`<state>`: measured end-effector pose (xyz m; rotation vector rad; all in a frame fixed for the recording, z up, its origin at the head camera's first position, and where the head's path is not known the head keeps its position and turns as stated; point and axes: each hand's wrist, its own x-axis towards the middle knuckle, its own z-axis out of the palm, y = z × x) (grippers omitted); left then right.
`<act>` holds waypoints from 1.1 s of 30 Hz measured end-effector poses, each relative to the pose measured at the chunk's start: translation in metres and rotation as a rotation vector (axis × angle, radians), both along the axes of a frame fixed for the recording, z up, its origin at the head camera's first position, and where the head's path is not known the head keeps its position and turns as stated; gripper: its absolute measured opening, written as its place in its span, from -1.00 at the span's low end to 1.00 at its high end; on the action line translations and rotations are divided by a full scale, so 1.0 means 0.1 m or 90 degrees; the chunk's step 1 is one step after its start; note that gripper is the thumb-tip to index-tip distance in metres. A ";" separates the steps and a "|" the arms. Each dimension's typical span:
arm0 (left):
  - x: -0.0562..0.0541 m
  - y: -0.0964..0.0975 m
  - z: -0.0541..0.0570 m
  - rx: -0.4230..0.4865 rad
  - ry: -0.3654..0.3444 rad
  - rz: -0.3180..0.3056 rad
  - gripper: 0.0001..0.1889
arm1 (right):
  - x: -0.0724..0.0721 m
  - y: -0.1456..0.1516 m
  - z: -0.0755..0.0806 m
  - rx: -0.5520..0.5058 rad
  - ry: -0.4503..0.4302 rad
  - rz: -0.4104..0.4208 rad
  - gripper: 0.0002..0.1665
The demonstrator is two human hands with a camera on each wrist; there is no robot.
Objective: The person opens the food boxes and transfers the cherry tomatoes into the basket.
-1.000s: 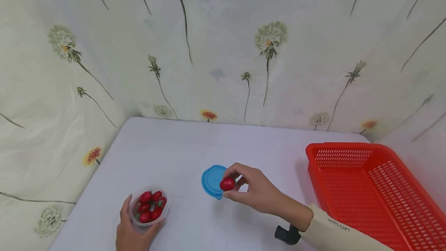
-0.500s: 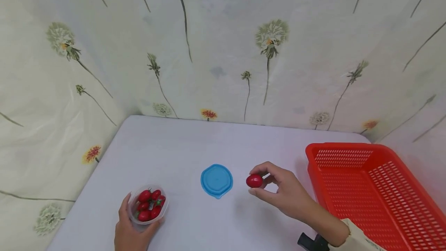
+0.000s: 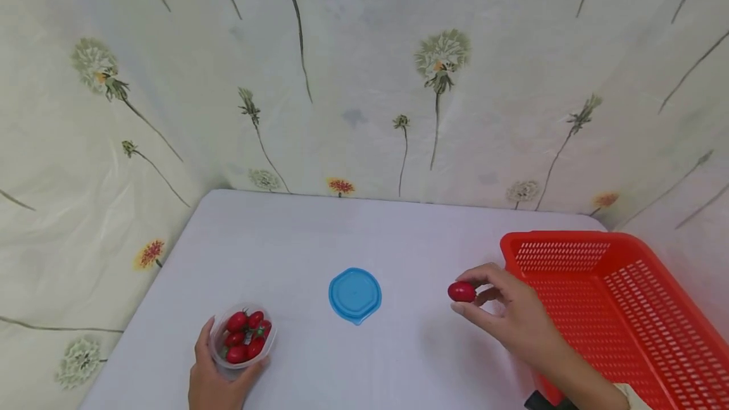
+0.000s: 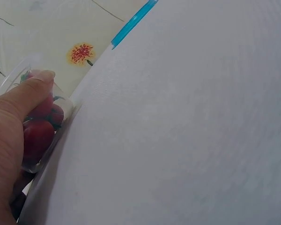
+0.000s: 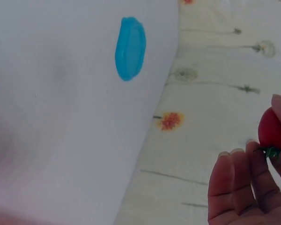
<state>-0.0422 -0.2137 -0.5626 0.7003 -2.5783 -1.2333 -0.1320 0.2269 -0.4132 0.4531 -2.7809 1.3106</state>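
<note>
My left hand (image 3: 219, 385) holds a clear plastic tub (image 3: 218, 359) on the table, thumb and fingers around its sides. Inside lie several cherry tomatoes (image 3: 237, 321); the left wrist view shows the tomatoes (image 4: 38, 138) through the wall, partly behind my thumb. One red cherry tomato (image 3: 461, 291) is pinched between thumb and fingertips of my right hand (image 3: 515, 315), raised above the table just left of the red basket. Its green stem end (image 5: 272, 152) shows in the right wrist view. A blue lid (image 3: 355, 295) lies flat between my two hands.
A red perforated plastic basket (image 3: 575, 242) stands at the right of the white table (image 3: 296, 233), partly behind my right forearm. A flower-patterned sheet (image 3: 353, 68) hangs behind and along the left of the table.
My right hand has moved right with the pinched tomato, from over the blue lid to beside the red basket. My left hand and the tub have stayed in place.
</note>
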 end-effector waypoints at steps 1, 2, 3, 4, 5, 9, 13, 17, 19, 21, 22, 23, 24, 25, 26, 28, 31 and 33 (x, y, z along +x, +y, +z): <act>0.00 0.00 0.00 0.000 0.003 0.000 0.34 | 0.00 0.05 0.01 0.009 0.006 -0.016 -0.52; 0.00 -0.01 0.01 -0.002 0.006 -0.001 0.34 | 0.00 0.09 0.02 0.018 0.010 -0.033 -0.50; 0.00 -0.01 0.01 -0.004 0.007 -0.001 0.35 | 0.00 0.14 0.02 0.025 0.010 -0.049 -0.49; 0.00 -0.02 0.02 -0.005 0.004 -0.001 0.35 | 0.00 0.18 0.03 0.036 0.009 -0.067 -0.47; 0.00 -0.02 0.02 -0.005 -0.001 -0.001 0.37 | 0.00 0.23 0.04 0.045 0.009 -0.082 -0.45; 0.02 -0.06 0.02 0.003 -0.045 -0.008 0.43 | -0.02 0.42 0.04 0.071 -0.002 -0.126 -0.41; 0.01 -0.08 0.02 0.020 -0.082 -0.023 0.48 | -0.05 0.62 0.05 0.090 -0.009 -0.163 -0.36; 0.00 -0.07 0.03 0.030 -0.093 -0.026 0.47 | -0.07 0.82 0.03 0.105 -0.015 -0.192 -0.27; 0.00 -0.06 0.03 0.031 -0.099 -0.028 0.46 | -0.09 0.92 0.01 0.110 -0.013 -0.200 -0.25; -0.01 -0.06 0.04 0.032 -0.106 -0.031 0.45 | -0.11 1.00 -0.02 0.116 -0.015 -0.212 -0.22; -0.02 -0.05 0.04 0.032 -0.109 -0.032 0.45 | -0.12 1.05 -0.03 0.120 -0.016 -0.215 -0.22; -0.02 -0.05 0.04 0.032 -0.112 -0.034 0.45 | -0.14 1.09 -0.05 0.124 -0.019 -0.217 -0.22; -0.02 -0.05 0.05 0.032 -0.113 -0.035 0.45 | -0.15 1.12 -0.06 0.132 -0.020 -0.222 -0.22; -0.02 -0.05 0.05 0.032 -0.113 -0.036 0.45 | -0.17 1.16 -0.08 0.140 -0.022 -0.223 -0.22; -0.02 -0.04 0.05 0.032 -0.113 -0.034 0.45 | -0.18 1.19 -0.10 0.148 -0.025 -0.222 -0.21; -0.02 -0.04 0.06 0.031 -0.108 -0.033 0.47 | -0.22 1.26 -0.14 0.165 -0.026 -0.213 -0.22; 0.00 -0.03 0.05 0.026 -0.097 -0.022 0.49 | -0.29 1.33 -0.22 0.187 -0.006 -0.189 -0.29; 0.02 -0.01 0.03 0.023 -0.079 -0.005 0.49 | -0.35 1.36 -0.27 0.211 0.017 -0.170 -0.35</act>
